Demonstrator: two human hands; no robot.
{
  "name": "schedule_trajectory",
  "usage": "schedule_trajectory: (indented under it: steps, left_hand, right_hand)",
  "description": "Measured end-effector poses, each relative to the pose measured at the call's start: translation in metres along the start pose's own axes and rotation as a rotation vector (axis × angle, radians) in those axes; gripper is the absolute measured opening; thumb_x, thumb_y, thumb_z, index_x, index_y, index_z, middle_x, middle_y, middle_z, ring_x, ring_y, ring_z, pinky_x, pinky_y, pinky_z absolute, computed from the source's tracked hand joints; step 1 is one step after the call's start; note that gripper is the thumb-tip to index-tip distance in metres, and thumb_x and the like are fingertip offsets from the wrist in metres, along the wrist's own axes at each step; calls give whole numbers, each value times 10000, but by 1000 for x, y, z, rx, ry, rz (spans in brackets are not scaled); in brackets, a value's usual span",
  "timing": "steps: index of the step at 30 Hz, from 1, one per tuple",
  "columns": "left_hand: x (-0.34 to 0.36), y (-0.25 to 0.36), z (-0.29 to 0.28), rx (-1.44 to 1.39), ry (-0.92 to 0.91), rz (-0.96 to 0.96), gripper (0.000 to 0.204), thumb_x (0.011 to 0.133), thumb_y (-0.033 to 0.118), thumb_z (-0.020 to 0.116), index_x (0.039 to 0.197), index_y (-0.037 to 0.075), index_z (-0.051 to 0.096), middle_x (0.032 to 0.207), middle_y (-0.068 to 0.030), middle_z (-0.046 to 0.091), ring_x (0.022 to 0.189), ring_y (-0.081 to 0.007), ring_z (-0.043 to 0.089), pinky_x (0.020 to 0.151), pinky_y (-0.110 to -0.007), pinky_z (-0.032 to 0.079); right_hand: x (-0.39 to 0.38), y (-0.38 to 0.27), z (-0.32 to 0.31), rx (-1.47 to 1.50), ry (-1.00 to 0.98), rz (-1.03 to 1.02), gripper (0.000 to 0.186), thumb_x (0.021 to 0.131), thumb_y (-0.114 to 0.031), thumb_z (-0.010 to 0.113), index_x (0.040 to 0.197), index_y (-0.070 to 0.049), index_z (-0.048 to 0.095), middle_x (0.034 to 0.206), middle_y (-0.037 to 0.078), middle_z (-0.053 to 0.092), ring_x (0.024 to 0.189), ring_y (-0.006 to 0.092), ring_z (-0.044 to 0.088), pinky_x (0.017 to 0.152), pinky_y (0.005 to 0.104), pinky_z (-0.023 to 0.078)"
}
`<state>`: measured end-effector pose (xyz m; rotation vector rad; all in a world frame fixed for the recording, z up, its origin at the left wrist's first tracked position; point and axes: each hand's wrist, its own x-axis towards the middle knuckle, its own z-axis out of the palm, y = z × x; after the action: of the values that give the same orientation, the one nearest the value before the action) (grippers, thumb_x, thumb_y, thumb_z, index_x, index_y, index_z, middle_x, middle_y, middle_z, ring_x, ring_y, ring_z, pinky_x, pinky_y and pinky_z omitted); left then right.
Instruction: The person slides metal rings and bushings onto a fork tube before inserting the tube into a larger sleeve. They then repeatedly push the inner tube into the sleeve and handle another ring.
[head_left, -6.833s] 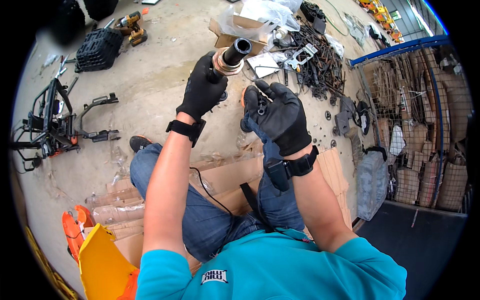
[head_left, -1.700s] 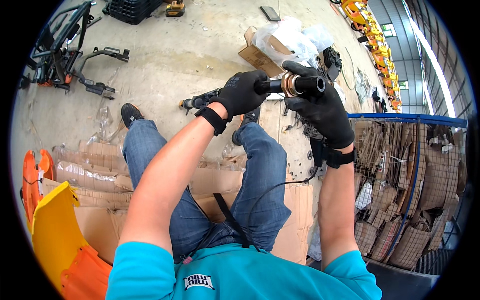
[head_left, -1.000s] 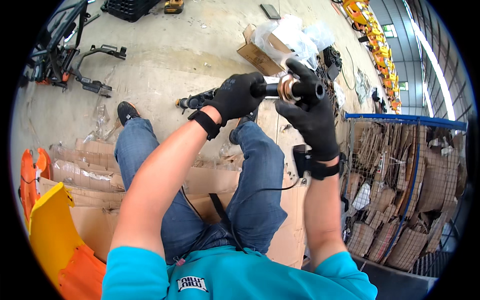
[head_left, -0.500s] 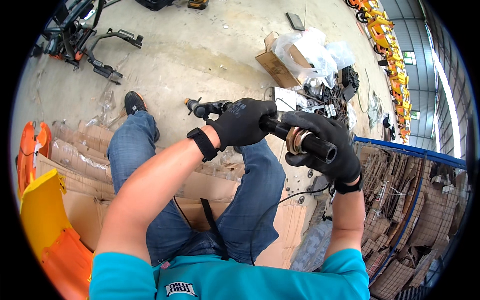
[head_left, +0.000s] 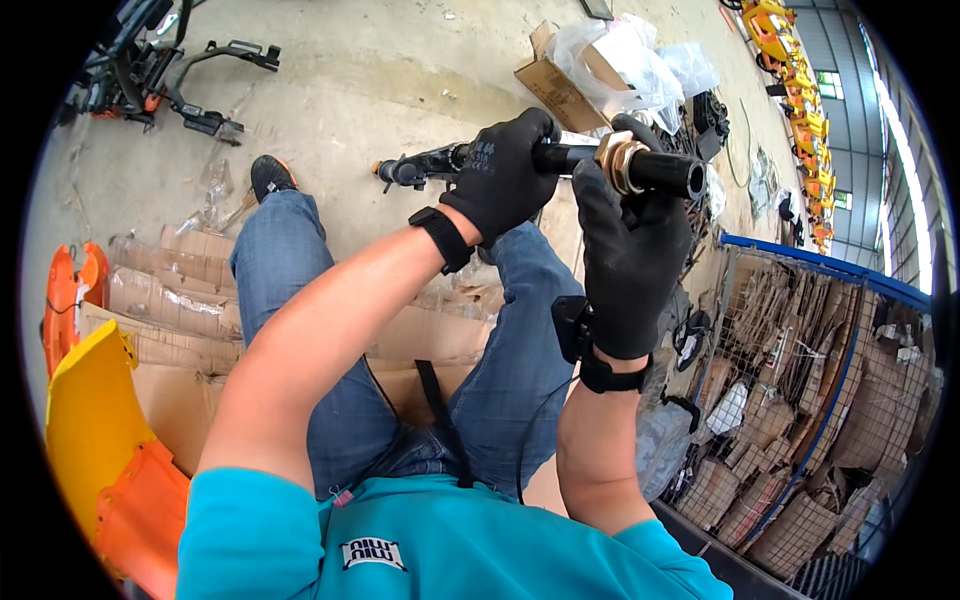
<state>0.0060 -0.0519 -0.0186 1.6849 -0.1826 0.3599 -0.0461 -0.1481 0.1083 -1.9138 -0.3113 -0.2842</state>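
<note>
Both my hands wear black gloves and are raised ahead of my lap. A black metal tube [head_left: 672, 174] points right, its hollow end toward me and tilted slightly down. My left hand [head_left: 500, 175] is closed around the tube's left part. Brass-coloured nuts [head_left: 622, 162] sit on the tube near its open end. From below, my right hand [head_left: 632, 262] curls its fingers around these nuts; some fingertips are hidden behind the tube. Left of my left hand extends a black fork-like part [head_left: 425, 168], seemingly joined to the tube; the joint is hidden by my glove.
Flattened cardboard [head_left: 425, 325] lies under and between my legs. An open carton [head_left: 562, 85] with clear plastic stands beyond my hands. On the right is a blue-edged wire cage [head_left: 825, 272] of cardboard. Orange and yellow panels [head_left: 95, 400] stand left, a black frame [head_left: 150, 75] far left.
The tube has risen and swung to the right, lying more level. My right hand has turned from the tube's right side to beneath it, its wrist moving left. My left hand still grips the tube.
</note>
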Motion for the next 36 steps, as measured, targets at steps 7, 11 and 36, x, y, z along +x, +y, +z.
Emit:
schedule_trajectory:
  steps: [7, 11, 36]
  left_hand:
    - [-1, 4, 9, 6, 57, -33, 210, 835, 125, 719, 992, 35, 612, 838, -191, 698, 815, -378, 700, 726, -416, 542]
    - [0, 4, 17, 32, 138, -46, 199, 805, 99, 688, 977, 42, 606, 815, -217, 692, 818, -434, 684, 730, -499, 534]
    - [11, 3, -19, -181, -359, 68, 191, 798, 115, 723, 959, 68, 629, 844, -183, 700, 818, -409, 681, 705, -444, 537]
  right_hand:
    - [-4, -2, 8, -70, 114, -32, 385, 896, -84, 787, 1215, 48, 617, 976, 89, 709, 875, 106, 653, 764, 264, 547]
    - [1, -9, 13, -244, 161, -60, 266, 902, -121, 790, 1066, 32, 648, 903, 71, 699, 771, 86, 626, 685, 261, 508]
    - [112, 44, -28, 148, -935, -560, 483, 577, -325, 956, 942, -111, 721, 972, 114, 657, 845, 273, 645, 743, 379, 496]
